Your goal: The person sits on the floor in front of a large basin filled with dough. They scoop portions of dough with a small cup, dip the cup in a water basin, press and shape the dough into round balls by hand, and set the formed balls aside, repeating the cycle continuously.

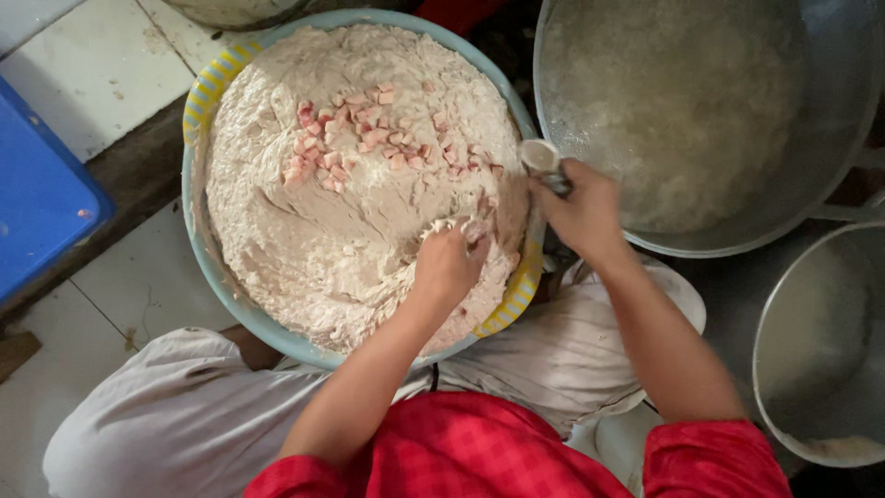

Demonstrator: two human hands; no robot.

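Note:
A large light-blue basin [198, 231] with yellow striped handles holds a heap of pale, sticky paste [313, 240]. Small pink diced pieces [369, 138] lie scattered on top of the paste. My left hand [449, 263] digs into the paste near the basin's right side, fingers closed around a lump of it. My right hand [581, 212] hovers just past the basin's right rim and grips a metal spoon [541, 159], whose bowl sits at the rim. Both forearms reach forward from red checked sleeves.
A big metal pan [830, 138] with cloudy liquid stands at the upper right. A second metal pot [784, 406] stands at the right edge. A blue plastic thing [37, 203] lies on the white tiled floor at left. My knees in pale trousers flank the basin.

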